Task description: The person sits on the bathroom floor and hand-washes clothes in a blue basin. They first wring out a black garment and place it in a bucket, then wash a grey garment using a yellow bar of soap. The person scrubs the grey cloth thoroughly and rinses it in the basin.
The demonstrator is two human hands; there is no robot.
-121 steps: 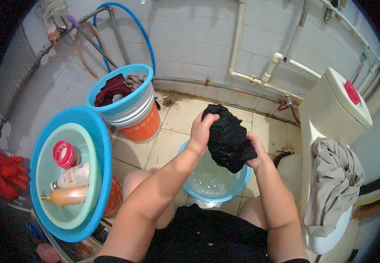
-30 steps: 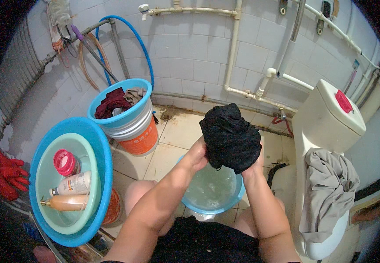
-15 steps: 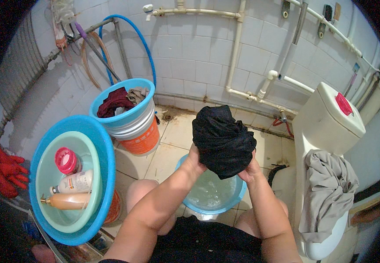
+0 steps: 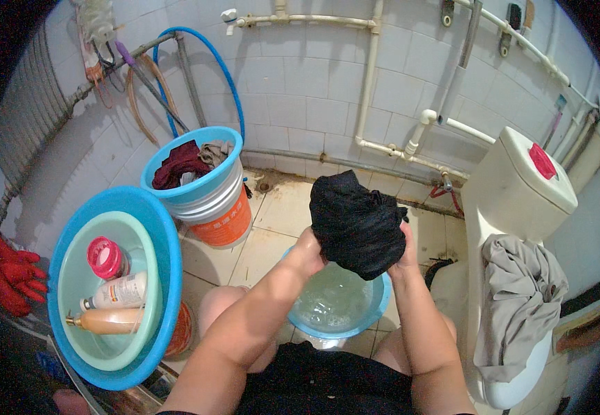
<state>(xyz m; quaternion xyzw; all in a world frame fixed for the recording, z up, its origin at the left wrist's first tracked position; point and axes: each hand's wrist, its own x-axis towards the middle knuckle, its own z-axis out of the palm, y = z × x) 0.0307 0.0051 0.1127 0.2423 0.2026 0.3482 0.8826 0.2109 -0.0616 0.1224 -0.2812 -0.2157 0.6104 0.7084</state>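
Note:
A bunched black cloth garment (image 4: 356, 225) hangs in the air, gripped from both sides. My left hand (image 4: 309, 253) is closed on its left side, fingers mostly tucked behind the fabric. On the opposite side, my right hand (image 4: 404, 254) holds it, with some fingers hidden by the folds. Below the garment stands a blue basin (image 4: 376, 309) on the floor, between my knees. Cloudy, slightly foamy water (image 4: 331, 301) is in it, and the garment covers its far part.
At left, a blue tub (image 4: 165, 315) holds a pale green basin (image 4: 99, 220) with bottles and a red jar. Behind it, a white-orange bucket (image 4: 225, 220) carries a blue basin (image 4: 234, 149) of clothes. A toilet (image 4: 514, 176) with grey cloth (image 4: 518, 297) stands right. Red gloves (image 4: 13, 270) hang far left.
The black garment has turned and shifted slightly in my hands. My right hand has risen a little along its side, and both hands keep their hold.

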